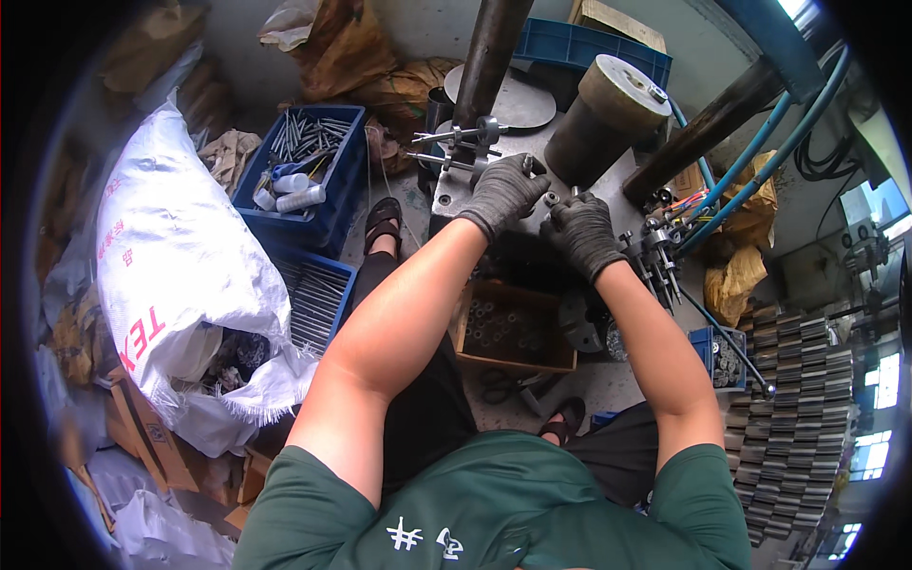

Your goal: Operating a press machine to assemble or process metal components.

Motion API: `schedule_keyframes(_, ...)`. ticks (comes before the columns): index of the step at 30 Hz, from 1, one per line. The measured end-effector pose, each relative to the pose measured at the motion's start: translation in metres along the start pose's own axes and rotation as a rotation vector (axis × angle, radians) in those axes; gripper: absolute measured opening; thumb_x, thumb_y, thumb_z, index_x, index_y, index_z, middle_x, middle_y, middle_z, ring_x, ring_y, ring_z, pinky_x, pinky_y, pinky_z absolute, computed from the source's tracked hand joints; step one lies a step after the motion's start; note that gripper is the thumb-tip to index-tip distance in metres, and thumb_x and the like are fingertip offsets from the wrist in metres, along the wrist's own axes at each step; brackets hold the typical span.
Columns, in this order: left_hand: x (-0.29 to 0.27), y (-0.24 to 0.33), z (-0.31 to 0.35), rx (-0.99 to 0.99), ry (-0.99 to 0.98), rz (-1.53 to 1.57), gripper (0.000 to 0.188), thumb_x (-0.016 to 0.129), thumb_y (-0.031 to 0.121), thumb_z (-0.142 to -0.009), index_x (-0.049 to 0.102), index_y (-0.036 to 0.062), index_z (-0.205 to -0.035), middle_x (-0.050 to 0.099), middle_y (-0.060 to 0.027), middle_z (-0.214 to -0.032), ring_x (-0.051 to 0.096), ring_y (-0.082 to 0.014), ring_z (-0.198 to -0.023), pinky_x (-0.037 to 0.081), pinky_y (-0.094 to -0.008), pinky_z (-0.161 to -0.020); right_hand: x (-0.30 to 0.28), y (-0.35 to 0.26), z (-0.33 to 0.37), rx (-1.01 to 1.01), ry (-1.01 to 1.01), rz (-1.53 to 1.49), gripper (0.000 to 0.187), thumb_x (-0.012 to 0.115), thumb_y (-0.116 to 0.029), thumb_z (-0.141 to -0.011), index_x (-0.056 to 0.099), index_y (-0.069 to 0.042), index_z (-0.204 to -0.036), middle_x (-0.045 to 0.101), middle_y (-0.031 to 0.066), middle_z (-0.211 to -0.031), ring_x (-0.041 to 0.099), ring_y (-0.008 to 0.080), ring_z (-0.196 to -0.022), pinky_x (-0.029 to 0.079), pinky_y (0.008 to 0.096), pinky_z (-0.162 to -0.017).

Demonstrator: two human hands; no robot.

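Both my hands wear dark grey knit gloves and work over a metal machine table (456,201). My left hand (505,195) is closed, its thumb and fingers pinching a small metal pin (528,164). Just to its right, my right hand (583,233) has its fingers curled in; what they grip is mostly covered by the glove. A small round metal part (551,199) shows at its fingertips, between the two hands. Behind them stands a thick steel cylinder (608,114). Left of my left hand, a clamp fitting with metal rods (465,142) sits at the table's edge.
Blue crates (350,142) of metal rods and a white woven sack (180,256) stand at left. Below the table is a wooden box (518,356) with small rings. Blue hoses (760,152) and stacked metal bars (793,418) are at right. Dark posts (489,66) rise behind.
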State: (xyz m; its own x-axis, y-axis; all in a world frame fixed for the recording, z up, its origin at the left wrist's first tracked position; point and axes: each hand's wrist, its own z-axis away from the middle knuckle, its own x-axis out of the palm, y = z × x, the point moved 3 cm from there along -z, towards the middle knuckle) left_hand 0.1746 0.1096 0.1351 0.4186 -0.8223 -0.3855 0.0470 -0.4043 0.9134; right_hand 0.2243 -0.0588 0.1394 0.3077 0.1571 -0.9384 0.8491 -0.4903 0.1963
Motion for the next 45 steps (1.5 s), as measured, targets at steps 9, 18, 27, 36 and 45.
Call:
schedule_keyframes(9,-0.003,0.008,0.007,-0.03,-0.084,-0.213,0.049,0.074,0.031,-0.083,0.061,0.0072,-0.124,0.071,-0.0229,-0.112,0.068,-0.0391,-0.109,0.052,-0.0479,-0.096,-0.041,0.018,-0.005,0.058,0.336,-0.557,0.018,0.074,-0.01,-0.085,0.069,-0.003,-0.101,0.067,0.0153,-0.102,0.071,0.0295,-0.085,0.059,0.0398,-0.076)
schedule_keyframes(18,0.001,0.027,0.016,0.194,0.016,-0.449,0.031,0.065,0.015,-0.086,0.065,0.008,-0.116,0.066,-0.019,-0.109,0.067,-0.037,-0.104,0.054,-0.0485,-0.092,-0.133,0.144,-0.071,0.259,0.792,-0.572,0.014,0.075,-0.009,-0.087,0.074,-0.002,-0.1,0.073,0.0126,-0.094,0.072,0.0208,-0.083,0.057,0.0332,-0.08)
schedule_keyframes(27,0.007,0.008,0.008,0.226,0.047,-0.48,0.035,0.073,0.02,-0.079,0.069,0.0042,-0.109,0.067,-0.0206,-0.109,0.066,-0.0387,-0.103,0.053,-0.0462,-0.095,-0.118,0.181,-0.107,0.548,0.499,-0.455,0.035,0.072,-0.031,-0.09,0.076,-0.007,-0.115,0.076,0.0158,-0.105,0.074,0.0282,-0.098,0.056,0.0352,-0.092)
schedule_keyframes(36,0.006,0.011,0.007,-0.008,-0.124,-0.377,0.042,0.073,0.038,-0.086,0.068,0.0037,-0.11,0.069,-0.0237,-0.111,0.069,-0.0385,-0.106,0.054,-0.048,-0.093,-0.122,0.173,-0.107,0.543,0.403,-0.248,0.042,0.062,-0.04,-0.096,0.073,-0.009,-0.122,0.07,0.0166,-0.124,0.065,0.0341,-0.118,0.049,0.042,-0.105)
schedule_keyframes(45,0.004,-0.024,0.004,-0.024,-0.178,-0.147,0.057,0.083,0.037,-0.07,0.06,0.004,-0.111,0.072,-0.0188,-0.096,0.071,-0.0332,-0.097,0.055,-0.0427,-0.089,-0.145,0.135,-0.046,0.322,0.662,-0.318,0.04,0.07,-0.024,-0.089,0.07,0.001,-0.121,0.07,0.0244,-0.116,0.068,0.0376,-0.109,0.053,0.0428,-0.098)
